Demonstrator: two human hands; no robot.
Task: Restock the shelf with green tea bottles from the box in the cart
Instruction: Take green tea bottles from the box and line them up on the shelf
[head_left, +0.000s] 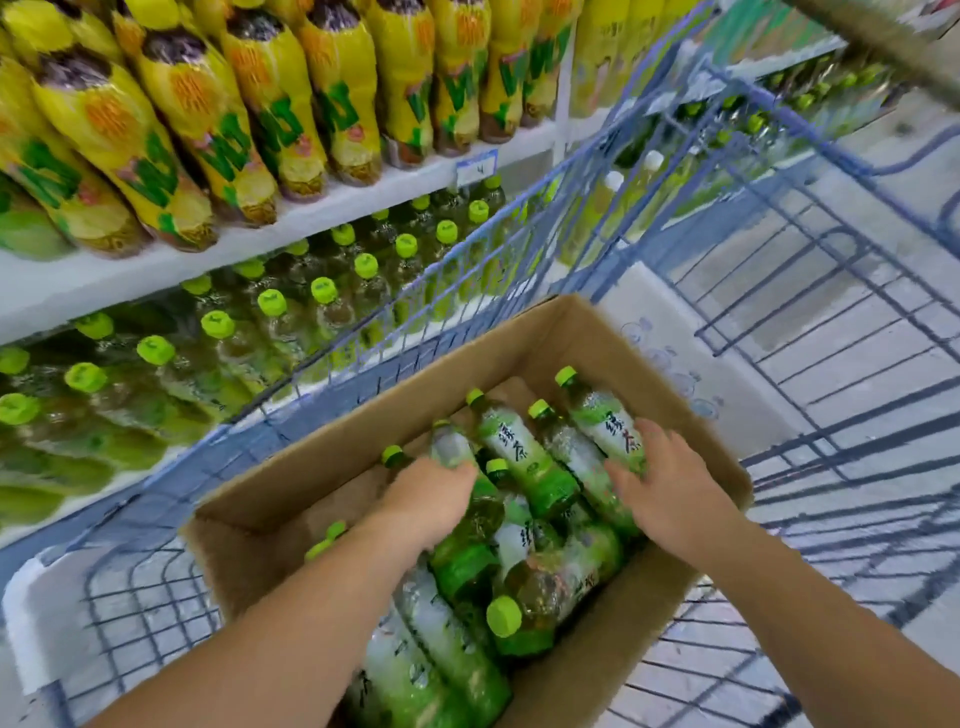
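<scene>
We see both hands down in the cardboard box (291, 493), which sits inside the blue wire cart (519, 244), parked just beside the shelf (322, 218). Box holds a jumble of green tea bottles (524, 457) lying on their sides, caps pointing diff. ways, some stacked on others.

R hand (670, 488): fingers curled over the far-right bottle (592, 410), thumb on its near side, so it grips that btl round the label. Its cap points away from us, toward the box's far wall.

L hand (431, 499): palm down, fingers bent over the pale-topped bottle (451, 446) near the box's middle, gripping its body. There's motion blur here, so we can't tell whether it's lifted off the pile.

On the shelf's lower level, rows of green-capped bottles (270, 304) stand upright w/ caps toward us. The upper level carries yellow-wrapped bottles (208, 119), packed close together. A small price tag (475, 166) hangs on the upper level's front edge.
</scene>
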